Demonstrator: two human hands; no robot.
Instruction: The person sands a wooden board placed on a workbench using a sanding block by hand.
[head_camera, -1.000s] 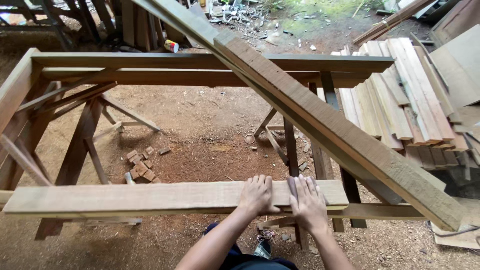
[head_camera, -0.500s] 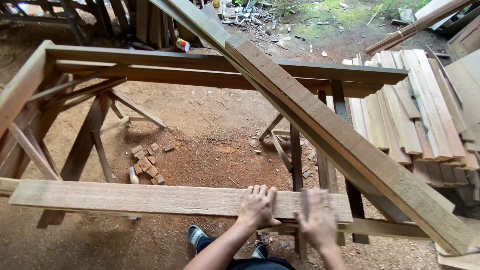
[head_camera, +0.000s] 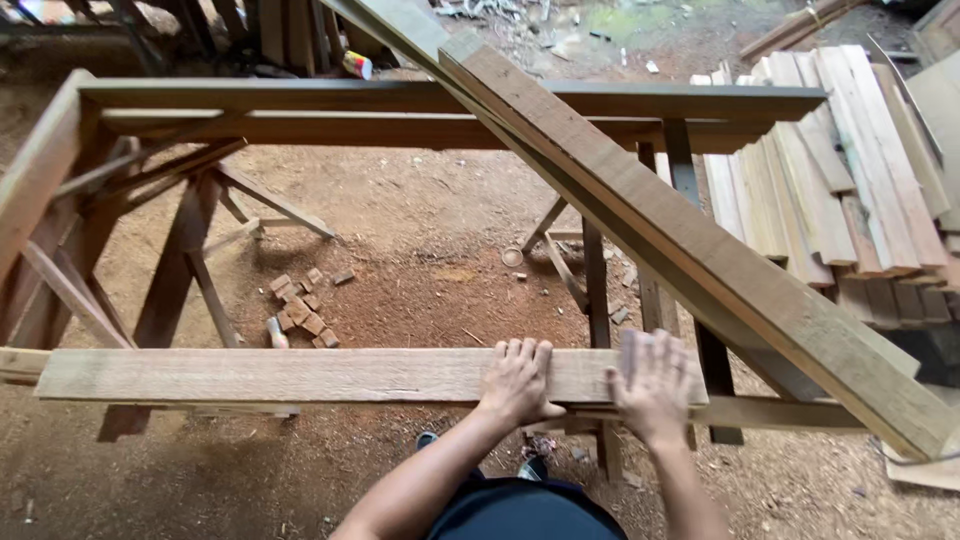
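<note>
Along the bottom of the frame a pale plank lies flat across the near rail of a wooden frame. Both hands sit palm-down on its right end, fingers spread, gripping nothing: left hand flat and sharp, right hand a bit blurred. A long thick beam runs diagonally from top centre to lower right. Stacked boards sit at right, small wood blocks on the dirt floor.

Open timber frame desk: pale flat plank laid along near rail; two long beams laid diagonally across.
</note>
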